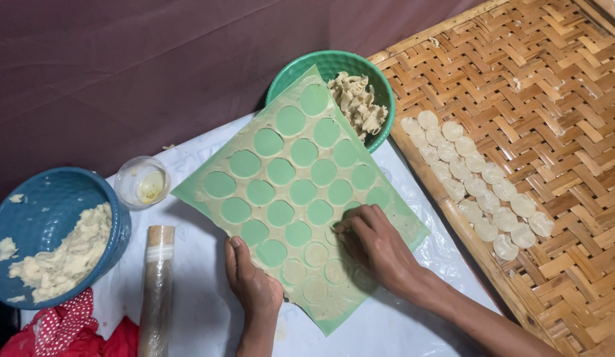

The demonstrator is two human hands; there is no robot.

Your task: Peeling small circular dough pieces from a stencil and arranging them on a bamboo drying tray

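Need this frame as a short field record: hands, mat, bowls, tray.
left hand: flat on the near edge of the green mat
right hand: fingertips at a cut round in the dough sheet
mat: tilted, far corner over the green bowl; most rounds already out
green bowl: holds dough scraps
blue bowl: holds dough lump
tray: woven, rows of dough discs
also: small cup, wrapped rolling pin

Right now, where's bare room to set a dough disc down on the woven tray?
The woven bamboo tray is bare right of and above the dough disc rows, and at its lower right corner. It is crowded over the green mat, where the left hand presses the edge and the right hand picks at a disc; the green bowl abuts it.
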